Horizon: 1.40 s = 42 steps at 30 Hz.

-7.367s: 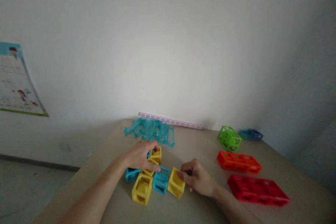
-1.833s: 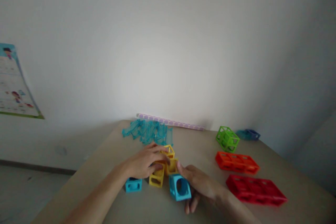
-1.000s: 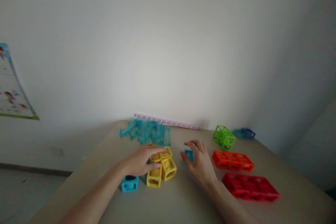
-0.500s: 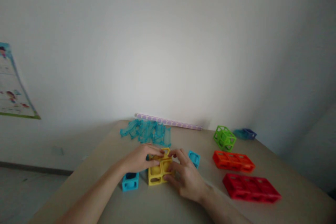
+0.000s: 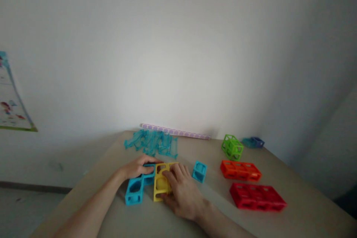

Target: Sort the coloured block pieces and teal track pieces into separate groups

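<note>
My left hand (image 5: 137,167) is closed over the far part of a joined group of blue open-sided cube blocks (image 5: 134,189), its thumb lying along the top. Against their right side sits a group of yellow cube blocks (image 5: 161,183), seemingly touching. My right hand (image 5: 182,192) wraps around the yellow blocks from the right and hides part of them. A single blue cube block (image 5: 199,171) stands apart, just beyond my right hand.
Clear teal track-like pieces (image 5: 156,142) lie at the back left, before a purple patterned roll (image 5: 175,132) along the wall. To the right are a green frame cube (image 5: 232,147), an orange block row (image 5: 240,170), a red block row (image 5: 257,196) and a dark blue piece (image 5: 258,142).
My left hand has gone from the yellow blocks to the blue ones. Blue and yellow groups now sit side by side. My right hand has shifted left and closed further around the yellow blocks.
</note>
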Motion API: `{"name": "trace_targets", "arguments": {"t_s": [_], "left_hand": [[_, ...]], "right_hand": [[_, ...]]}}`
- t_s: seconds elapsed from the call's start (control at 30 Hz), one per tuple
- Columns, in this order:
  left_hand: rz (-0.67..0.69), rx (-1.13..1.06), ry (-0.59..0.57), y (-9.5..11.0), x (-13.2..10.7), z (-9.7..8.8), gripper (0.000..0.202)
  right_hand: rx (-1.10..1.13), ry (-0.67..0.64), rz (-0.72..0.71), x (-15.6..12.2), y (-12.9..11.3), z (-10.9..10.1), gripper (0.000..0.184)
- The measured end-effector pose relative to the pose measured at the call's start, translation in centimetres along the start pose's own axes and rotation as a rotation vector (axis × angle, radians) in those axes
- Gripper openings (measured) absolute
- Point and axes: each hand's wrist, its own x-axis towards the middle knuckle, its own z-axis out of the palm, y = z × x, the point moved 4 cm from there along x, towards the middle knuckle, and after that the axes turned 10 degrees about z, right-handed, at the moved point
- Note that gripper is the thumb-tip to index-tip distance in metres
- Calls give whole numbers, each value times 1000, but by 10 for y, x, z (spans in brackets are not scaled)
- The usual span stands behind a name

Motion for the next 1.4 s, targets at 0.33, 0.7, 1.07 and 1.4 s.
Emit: {"name": "trace_targets", "arguments": {"t_s": [0.33, 0.7, 1.07, 1.4], "left_hand": [[-27, -120, -23, -6, 0, 3, 45], [-11, -86, -44, 7, 2, 2, 41], [16, -31, -38, 4, 2, -1, 34], [-35, -17, -43, -11, 2, -1, 44]], "right_hand": [[-8, -18, 39, -4, -7, -1, 53], [-69, -95, 46, -1, -7, -2, 65], [687, -167, 237, -17, 11, -35, 51], [355, 48, 1025, 65, 183, -119, 33]]}}
